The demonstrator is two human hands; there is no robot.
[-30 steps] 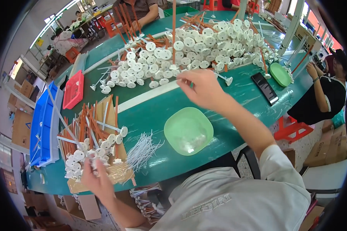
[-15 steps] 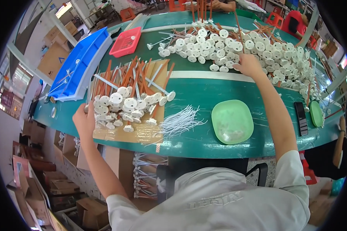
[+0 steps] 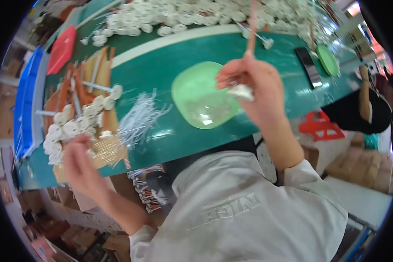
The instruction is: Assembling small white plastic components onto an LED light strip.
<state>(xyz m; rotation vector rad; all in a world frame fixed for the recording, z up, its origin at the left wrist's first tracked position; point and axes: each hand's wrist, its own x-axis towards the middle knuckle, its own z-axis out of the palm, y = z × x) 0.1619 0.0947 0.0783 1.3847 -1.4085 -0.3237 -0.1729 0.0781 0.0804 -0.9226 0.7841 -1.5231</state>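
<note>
My right hand (image 3: 262,87) is closed around an orange-brown stick (image 3: 252,32) with a white round end piece (image 3: 241,92), over the right side of a light green plastic tray (image 3: 187,94). The stick points away from me, and its white end shows below my fingers. At the left, my left hand (image 3: 81,163) is smeared by motion in front of a pile of sticks with white discs (image 3: 72,127); its fingers cannot be made out. That pile lies on brown cardboard (image 3: 107,150). A bundle of thin white strips (image 3: 142,118) lies between pile and tray.
A large heap of white-disc pieces (image 3: 196,17) covers the far side of the green table (image 3: 153,72). A blue bin (image 3: 28,105) and red basket (image 3: 62,50) stand at the left. A black phone (image 3: 308,67) and green dish (image 3: 327,60) lie right. Another person (image 3: 364,105) is at the right.
The view has shifted downward and to the right. My right hand has come back from the big heap to the green tray with a stick. My left hand has moved along the pile's near edge.
</note>
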